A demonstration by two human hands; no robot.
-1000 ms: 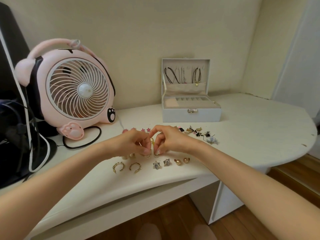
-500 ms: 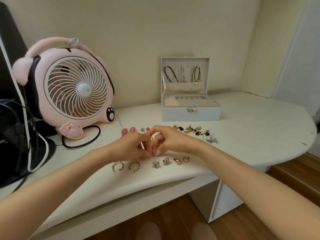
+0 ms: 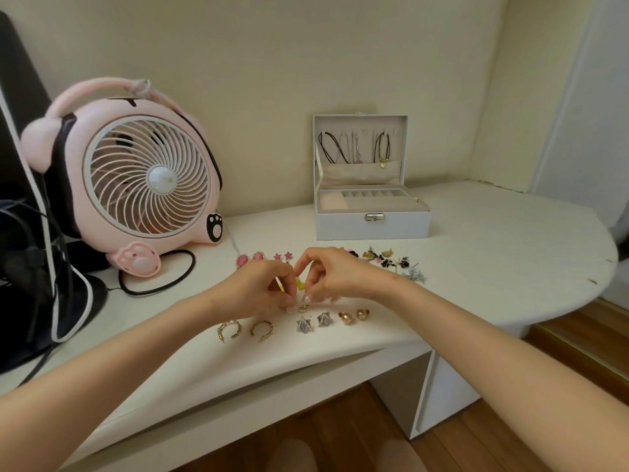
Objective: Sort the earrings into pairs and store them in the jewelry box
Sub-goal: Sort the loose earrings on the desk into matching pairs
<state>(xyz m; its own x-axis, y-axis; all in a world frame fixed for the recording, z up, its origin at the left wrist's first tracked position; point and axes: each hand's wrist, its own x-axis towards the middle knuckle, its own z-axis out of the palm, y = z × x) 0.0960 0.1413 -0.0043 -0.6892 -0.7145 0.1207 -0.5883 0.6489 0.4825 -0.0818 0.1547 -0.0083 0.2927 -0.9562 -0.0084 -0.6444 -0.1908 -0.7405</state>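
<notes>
Here both hands, left hand and right hand, pinch small earrings near the table's front edge

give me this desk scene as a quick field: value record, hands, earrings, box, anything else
left hand: fingertips down at small earrings, cannot tell if pinching
right hand: same, fingertips meeting the left's
front row: gold cuff pair, grey star pair, gold ball pair
back row: pink pairs, unsorted pile at right
jewelry box: lid open, necklaces hung inside lid
pink fan: left on desk
</notes>
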